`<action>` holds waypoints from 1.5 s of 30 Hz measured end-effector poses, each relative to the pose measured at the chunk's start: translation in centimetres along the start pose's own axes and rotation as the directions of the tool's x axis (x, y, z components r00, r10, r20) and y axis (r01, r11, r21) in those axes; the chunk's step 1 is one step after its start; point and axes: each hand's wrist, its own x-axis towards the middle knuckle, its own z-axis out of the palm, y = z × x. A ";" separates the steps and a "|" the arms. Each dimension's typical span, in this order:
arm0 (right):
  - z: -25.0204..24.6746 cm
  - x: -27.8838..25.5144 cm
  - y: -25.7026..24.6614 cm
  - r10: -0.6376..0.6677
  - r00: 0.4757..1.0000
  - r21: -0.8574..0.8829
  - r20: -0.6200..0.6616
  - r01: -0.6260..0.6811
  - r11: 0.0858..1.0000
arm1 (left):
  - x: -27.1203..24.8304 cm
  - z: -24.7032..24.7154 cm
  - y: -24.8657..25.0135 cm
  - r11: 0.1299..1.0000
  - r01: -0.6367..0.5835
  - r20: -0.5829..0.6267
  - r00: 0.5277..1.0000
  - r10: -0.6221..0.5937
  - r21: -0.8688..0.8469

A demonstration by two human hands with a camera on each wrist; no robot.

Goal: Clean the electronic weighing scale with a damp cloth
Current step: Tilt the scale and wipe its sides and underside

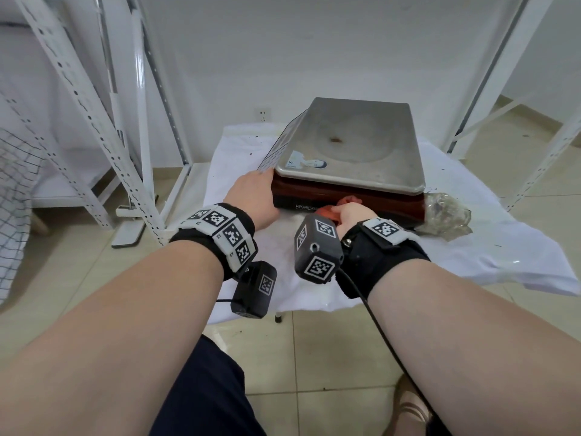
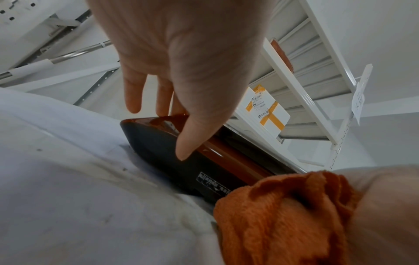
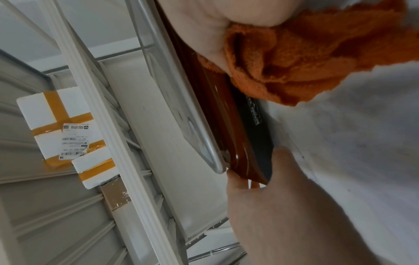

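Observation:
The weighing scale [image 1: 355,143] has a stained steel platter and a red-brown body, and it stands on a table draped in white cloth [image 1: 239,158]. My left hand [image 1: 251,191] rests against the scale's near left corner. Its thumb [image 2: 188,143] lies on the front face of the scale [image 2: 158,143] and its straight fingers reach round the side. My right hand [image 1: 352,214] grips a bunched orange cloth [image 1: 349,200] and presses it on the scale's front side, low down near the middle. In the wrist views the cloth [image 2: 283,211] [image 3: 294,62] touches the dark base by a label.
A crumpled clear plastic wrap [image 1: 446,215] lies at the scale's near right corner. White metal shelf frames [image 1: 138,121] stand on both sides and behind. Taped white boxes [image 3: 59,125] sit on a shelf above. Tiled floor lies around the small table.

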 end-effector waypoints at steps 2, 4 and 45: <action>-0.7 0.1 0.5 -0.007 0.999 -0.038 0.031 0.008 0.999 | -0.2 -0.4 0.2 1.000 0.014 0.042 0.999 -0.014 0.000; -1.0 -0.9 0.3 -0.008 0.999 -0.036 0.050 0.010 0.999 | -0.4 -0.9 0.4 0.999 0.025 0.084 0.996 -0.022 -0.034; -5.8 -5.3 -4.2 -0.508 0.734 -0.689 0.451 0.648 0.325 | -5.5 -3.0 7.1 0.058 0.359 0.326 0.895 -0.304 -0.931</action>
